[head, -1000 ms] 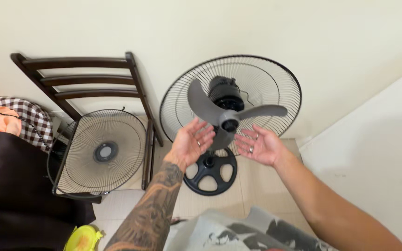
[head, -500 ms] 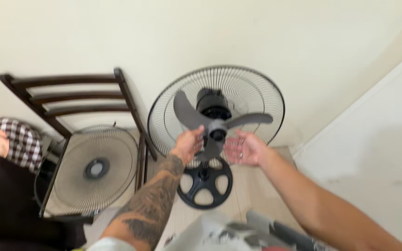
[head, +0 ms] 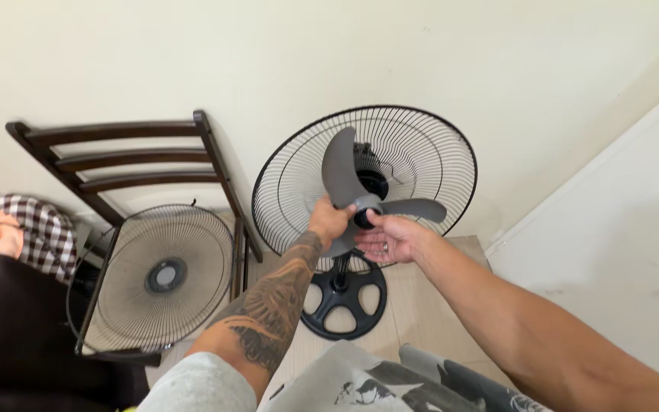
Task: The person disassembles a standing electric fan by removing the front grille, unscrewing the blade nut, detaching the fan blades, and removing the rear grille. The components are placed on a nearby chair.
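A standing fan without its front grille stands against the wall. Its grey three-blade propeller [head: 342, 169] sits in front of the black rear grille [head: 436, 152]. My left hand [head: 329, 220] grips the lower left part of the propeller near the hub. My right hand [head: 387, 236] holds the black hub cap [head: 363, 217] at the propeller's centre with thumb and fingers. The round black base [head: 343, 297] rests on the tiled floor below both hands.
The detached front grille [head: 154, 276] lies on the seat of a dark wooden chair [head: 127, 137] at the left. Checked and orange cloths [head: 17, 225] and a dark cushion sit at the far left. A white wall panel [head: 619, 229] runs along the right.
Both hands went from open, palms up in front of the fan, to closing on the propeller and its hub. The propeller has turned.
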